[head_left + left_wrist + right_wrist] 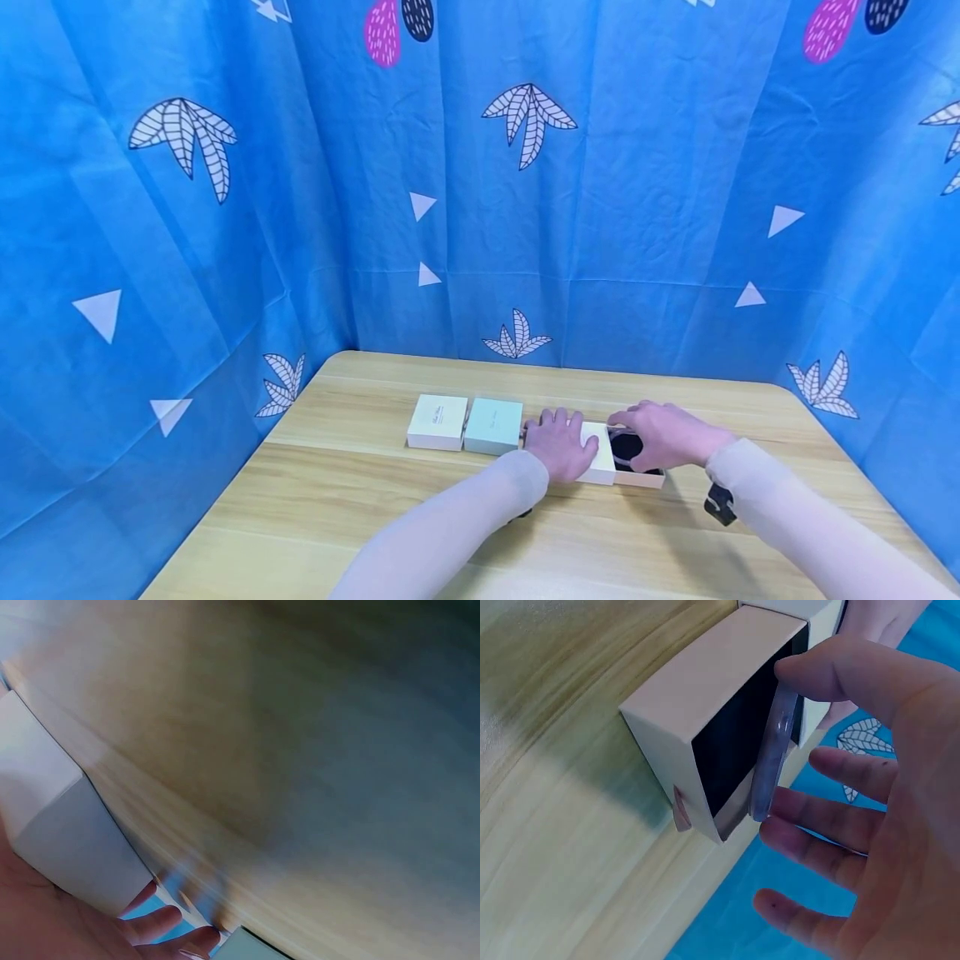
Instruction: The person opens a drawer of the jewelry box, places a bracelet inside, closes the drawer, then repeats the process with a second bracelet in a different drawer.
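Note:
My left hand (558, 446) grips a white drawer-style box (598, 477) on the table, fingers over its far side. From the right end of the box its pale pink drawer (640, 479) stands pulled out, with a dark lining. A pale, translucent bangle (775, 750) is tilted up in the drawer. Thumb and fingers of my right hand (671, 435) pinch the bangle at its edges. A small ribbon tab (681, 810) sticks out of the drawer's end. In the left wrist view, the palm lies against the box's end.
Left of the hands, a mint-green box (493, 423) and a cream-white box (438, 419) stand side by side, both closed. The wooden table (360, 483) ends at a blue patterned curtain (637, 208) behind and at both sides.

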Demonstrator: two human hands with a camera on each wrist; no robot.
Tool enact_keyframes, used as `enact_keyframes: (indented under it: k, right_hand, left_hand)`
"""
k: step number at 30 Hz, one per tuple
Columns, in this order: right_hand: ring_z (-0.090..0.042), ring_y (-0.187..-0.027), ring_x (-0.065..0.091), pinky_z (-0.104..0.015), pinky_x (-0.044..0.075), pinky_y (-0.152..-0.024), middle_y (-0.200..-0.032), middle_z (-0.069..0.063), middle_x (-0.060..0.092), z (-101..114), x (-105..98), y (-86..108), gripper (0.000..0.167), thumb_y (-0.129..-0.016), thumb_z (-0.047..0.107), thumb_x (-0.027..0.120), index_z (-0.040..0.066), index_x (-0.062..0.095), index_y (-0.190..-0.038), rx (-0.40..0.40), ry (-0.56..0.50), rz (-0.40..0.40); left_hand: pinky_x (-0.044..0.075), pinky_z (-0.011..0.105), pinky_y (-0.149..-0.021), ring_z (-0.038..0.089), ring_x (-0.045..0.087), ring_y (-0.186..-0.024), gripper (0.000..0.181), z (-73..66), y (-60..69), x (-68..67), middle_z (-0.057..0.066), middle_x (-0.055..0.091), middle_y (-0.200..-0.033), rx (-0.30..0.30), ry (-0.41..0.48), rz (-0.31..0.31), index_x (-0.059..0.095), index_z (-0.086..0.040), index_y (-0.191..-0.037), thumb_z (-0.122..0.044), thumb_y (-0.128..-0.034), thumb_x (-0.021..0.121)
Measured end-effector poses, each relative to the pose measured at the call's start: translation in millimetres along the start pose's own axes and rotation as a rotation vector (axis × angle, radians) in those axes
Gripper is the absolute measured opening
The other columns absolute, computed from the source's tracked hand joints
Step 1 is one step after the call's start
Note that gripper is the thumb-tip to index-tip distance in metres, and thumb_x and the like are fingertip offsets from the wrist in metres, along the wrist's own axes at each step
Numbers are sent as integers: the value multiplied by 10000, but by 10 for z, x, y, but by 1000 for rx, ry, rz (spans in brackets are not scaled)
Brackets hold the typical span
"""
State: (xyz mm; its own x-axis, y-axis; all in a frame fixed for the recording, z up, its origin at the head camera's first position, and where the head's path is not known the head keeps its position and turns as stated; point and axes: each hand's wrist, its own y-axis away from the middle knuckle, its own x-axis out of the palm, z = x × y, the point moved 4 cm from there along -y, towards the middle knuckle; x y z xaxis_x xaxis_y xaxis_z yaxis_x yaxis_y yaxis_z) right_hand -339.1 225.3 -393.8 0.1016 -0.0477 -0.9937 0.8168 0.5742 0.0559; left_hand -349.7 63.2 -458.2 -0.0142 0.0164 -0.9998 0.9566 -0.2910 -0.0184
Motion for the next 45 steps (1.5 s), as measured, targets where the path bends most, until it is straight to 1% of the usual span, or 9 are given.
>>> enact_keyframes:
  k: [6, 13, 19, 23, 27, 31, 36, 40, 45]
  right_hand:
    - [-149, -872, 593, -423, 534, -720, -1077, -37, 701, 26, -13, -20, 587, -736, 282, 844, 131, 660, -1272, -24, 12, -23]
    - [-127, -851, 585, -437, 528, -710, -983, 7, 699, 33, 2, -42, 552, -727, 269, 856, 147, 674, -1233, -44, 35, -53]
    - [-123, -850, 600, -452, 533, -715, -984, 11, 718, 49, 8, -38, 548, -742, 293, 857, 161, 678, -1242, -43, 52, -51]
    - [-119, -830, 610, -450, 532, -692, -969, 13, 723, 60, -4, -20, 515, -751, 283, 849, 163, 683, -1223, -63, 43, -56]
    - [-112, -803, 620, -424, 534, -676, -953, 19, 724, 51, 0, 3, 478, -769, 271, 837, 167, 683, -1209, -85, 36, -55]
    - [-135, -806, 642, -401, 544, -678, -982, 7, 726, 33, 8, 31, 478, -788, 261, 829, 148, 682, -1229, -98, 14, -60]
    - [-154, -828, 648, -383, 539, -692, -1050, -13, 728, -15, 22, 63, 512, -796, 266, 829, 129, 679, -1266, -87, -7, -82]
    - [-170, -871, 641, -388, 533, -716, -1103, -48, 721, -71, 31, 90, 582, -785, 296, 844, 130, 658, -1310, -47, -8, -85]
    - [-249, -987, 656, -461, 549, -795, -1172, -96, 703, -133, 33, 141, 710, -732, 349, 865, 108, 623, -1354, -23, -11, -74]
  left_hand:
    - [418, 529, -1057, 266, 448, -1367, 659, 1, 8, -18, 2, 469, -1501, 2, -1, -2, 372, -278, -1537, -630, -1023, 157]
    - [431, 528, -1036, 267, 467, -1341, 645, 7, 9, -35, 7, 492, -1472, 7, -2, -19, 397, -273, -1517, -627, -1023, 184]
    - [434, 528, -1034, 267, 470, -1336, 648, 14, -12, -10, 7, 490, -1473, 10, -13, -18, 394, -275, -1521, -629, -1022, 179]
    - [430, 531, -1039, 269, 464, -1346, 658, 13, -26, 6, 6, 482, -1486, 9, -11, -12, 385, -277, -1530, -634, -1020, 169]
    - [427, 531, -1044, 267, 456, -1355, 669, 7, -29, 15, 2, 472, -1497, 8, -10, -5, 373, -282, -1537, -641, -1017, 154]
    - [425, 530, -1042, 266, 453, -1355, 656, 5, -20, 13, 0, 474, -1491, 4, -8, -2, 377, -283, -1533, -635, -1019, 171]
    - [417, 535, -1048, 268, 441, -1366, 651, 0, -23, 18, -3, 467, -1497, -3, -7, 4, 375, -286, -1534, -634, -1018, 182]
    - [414, 543, -1051, 273, 435, -1370, 660, -4, -50, 46, 2, 465, -1495, -7, -11, 7, 367, -287, -1538, -637, -1017, 161]
    - [410, 542, -1053, 271, 426, -1379, 666, -4, -58, 57, -2, 458, -1502, -13, -14, 13, 361, -295, -1539, -646, -1012, 154]
